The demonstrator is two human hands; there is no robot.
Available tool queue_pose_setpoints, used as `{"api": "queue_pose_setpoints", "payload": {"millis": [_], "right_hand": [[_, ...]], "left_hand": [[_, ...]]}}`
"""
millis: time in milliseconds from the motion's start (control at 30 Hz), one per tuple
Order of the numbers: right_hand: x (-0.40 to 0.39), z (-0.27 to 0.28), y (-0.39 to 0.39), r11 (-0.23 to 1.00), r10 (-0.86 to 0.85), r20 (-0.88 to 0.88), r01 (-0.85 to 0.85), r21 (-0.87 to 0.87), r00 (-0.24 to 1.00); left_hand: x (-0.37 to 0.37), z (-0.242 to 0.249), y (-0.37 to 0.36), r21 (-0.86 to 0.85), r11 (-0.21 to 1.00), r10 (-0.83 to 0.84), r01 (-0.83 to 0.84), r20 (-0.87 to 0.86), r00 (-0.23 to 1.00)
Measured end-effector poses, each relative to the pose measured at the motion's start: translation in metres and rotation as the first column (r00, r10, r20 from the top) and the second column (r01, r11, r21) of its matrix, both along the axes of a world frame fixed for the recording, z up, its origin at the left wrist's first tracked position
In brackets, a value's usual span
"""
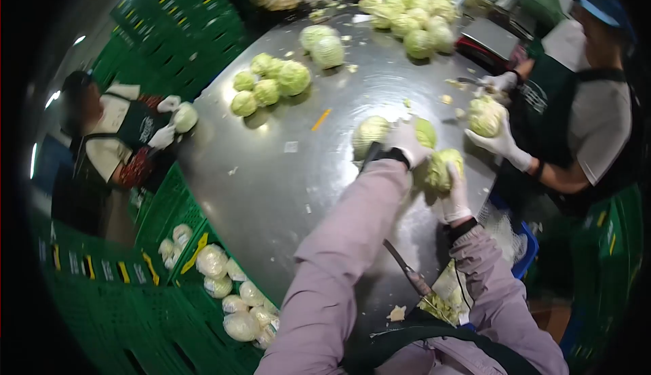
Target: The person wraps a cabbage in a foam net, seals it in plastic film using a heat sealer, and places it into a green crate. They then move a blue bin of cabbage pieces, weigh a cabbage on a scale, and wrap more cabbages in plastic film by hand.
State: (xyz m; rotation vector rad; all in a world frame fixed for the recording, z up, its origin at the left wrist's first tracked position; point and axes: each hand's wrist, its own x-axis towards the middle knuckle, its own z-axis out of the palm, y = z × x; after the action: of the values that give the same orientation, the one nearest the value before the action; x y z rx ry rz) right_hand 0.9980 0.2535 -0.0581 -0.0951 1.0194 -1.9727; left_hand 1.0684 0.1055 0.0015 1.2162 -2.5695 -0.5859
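Cabbages lie all over the steel table (271,171), and we take that table as our landmark. Near its front-right edge our left hand (405,141), gloved in white, reaches out with fingers spread loosely over a pale cabbage (370,134); a second green head (426,132) sits just behind the hand, touching it. We cannot tell whether the fingers press or merely rest. Our right hand (456,195), also gloved, curls its fingers around another cabbage (442,168) at the table's right edge, gripping it from the near side.

A knife (407,268) lies on the table's near edge, between our two lilac sleeves, beside leaf scraps (441,304).

Across the right edge of the table, a co-worker in a dark apron holds a cabbage (485,116) in gloved hands. Toward the table's middle sits a cluster of heads (268,83), and a large pile (410,15) fills the far end. Off the left edge another person holds a head (184,116). Below the table's left side, a green crate (163,287) contains wrapped cabbages (230,293).
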Motion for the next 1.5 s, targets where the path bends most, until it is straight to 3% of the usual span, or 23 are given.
{"api": "queue_pose_setpoints", "payload": {"millis": [67,100,133,167,200,233,267,333,467,533,600,700,800,833,867,900,933,1000,1033,1100,1233,1300,1500], "right_hand": [[0.001,0.006,-0.002,0.992,-0.066,-0.289,0.095,0.086,0.955],[-0.011,-0.022,-0.004,0.996,-0.017,-0.387,0.047,0.070,0.922],[-0.003,-0.007,-0.002,0.986,0.031,-0.339,0.026,0.162,0.940],[-0.015,-0.022,-0.003,0.977,0.053,-0.520,0.063,0.203,0.853],[0.006,-0.009,-0.003,0.985,-0.031,-0.460,0.106,0.139,0.887],[-0.023,-0.047,0.002,0.978,0.084,-0.494,0.025,0.209,0.865],[0.003,-0.029,0.003,0.978,0.002,-0.287,0.058,0.200,0.958],[-0.003,-0.040,0.006,0.962,0.119,-0.445,0.008,0.273,0.888],[-0.021,-0.064,0.014,0.953,0.126,-0.432,0.011,0.302,0.893],[-0.047,-0.085,0.020,0.901,0.243,-0.583,0.042,0.431,0.775],[-0.012,-0.045,0.032,0.908,0.236,-0.361,-0.073,0.413,0.902],[-0.052,-0.091,0.054,0.935,0.234,-0.420,-0.085,0.344,0.877],[0.000,-0.057,0.093,0.873,0.290,-0.373,-0.085,0.480,0.881],[0.013,-0.056,0.107,0.806,0.486,-0.374,-0.240,0.541,0.790],[0.028,-0.055,0.121,0.707,0.655,-0.360,-0.372,0.601,0.664],[0.058,-0.045,0.134,0.663,0.725,-0.482,-0.307,0.683,0.492],[0.083,-0.043,0.143,0.628,0.773,-0.564,-0.223,0.746,0.292],[0.115,-0.049,0.163,0.760,0.641,-0.766,-0.100,0.642,-0.046],[0.122,-0.047,0.165,0.727,0.682,-0.731,-0.081,0.682,-0.038],[0.127,-0.049,0.169,0.690,0.721,-0.692,-0.058,0.722,-0.032],[0.109,-0.066,0.172,0.718,0.689,-0.725,-0.138,0.682,0.003],[0.105,-0.069,0.170,0.704,0.706,-0.706,-0.166,0.690,0.060],[0.105,-0.055,0.158,0.704,0.693,-0.716,-0.137,0.697,-0.081]], "left_hand": [[0.003,0.036,0.001,0.151,0.974,-0.188,0.171,0.105,0.976],[0.003,0.028,-0.001,0.160,0.960,-0.239,0.230,0.036,0.970],[0.000,0.021,0.003,0.080,0.984,-0.161,0.156,0.060,0.985],[-0.004,0.010,0.006,0.004,0.997,-0.079,0.079,0.077,0.994],[-0.033,-0.048,-0.008,-0.169,0.969,-0.155,0.180,0.152,0.976],[-0.035,-0.045,-0.009,-0.143,0.954,-0.213,0.262,0.291,0.933],[-0.036,-0.050,-0.009,-0.099,0.989,-0.090,0.112,0.209,0.974],[-0.050,-0.075,-0.019,-0.062,0.992,-0.092,0.107,0.216,0.972],[-0.022,-0.054,0.007,-0.137,0.990,0.061,-0.043,0.130,0.990],[0.029,-0.017,0.034,0.169,0.983,-0.003,0.070,-0.369,0.930],[0.077,-0.023,0.061,0.003,0.999,-0.025,0.039,-0.704,0.710],[0.211,-0.008,0.105,0.117,0.983,0.177,-0.144,-0.823,0.540],[0.367,-0.063,0.138,0.317,0.703,0.642,-0.637,-0.669,0.375],[0.424,-0.068,0.152,0.152,0.626,0.653,-0.765,-0.638,0.408],[0.473,-0.071,0.174,-0.051,0.469,0.782,-0.882,-0.441,0.441],[0.513,-0.065,0.199,-0.075,0.353,0.890,-0.933,-0.281,0.360],[0.565,-0.134,0.220,-0.484,0.137,0.968,-0.864,-0.118,0.220],[0.579,-0.086,0.249,-0.126,-0.174,0.954,-0.977,0.223,-0.199],[0.596,-0.099,0.263,-0.120,-0.172,0.955,-0.978,0.223,-0.195],[0.622,-0.129,0.283,0.400,-0.360,0.932,-0.843,0.115,-0.343],[0.628,-0.140,0.298,0.498,-0.280,0.932,-0.821,-0.066,-0.358],[0.625,-0.149,0.302,0.425,-0.228,0.934,-0.876,-0.160,-0.321],[0.621,-0.144,0.311,0.353,-0.221,0.942,-0.909,-0.164,-0.293]]}}
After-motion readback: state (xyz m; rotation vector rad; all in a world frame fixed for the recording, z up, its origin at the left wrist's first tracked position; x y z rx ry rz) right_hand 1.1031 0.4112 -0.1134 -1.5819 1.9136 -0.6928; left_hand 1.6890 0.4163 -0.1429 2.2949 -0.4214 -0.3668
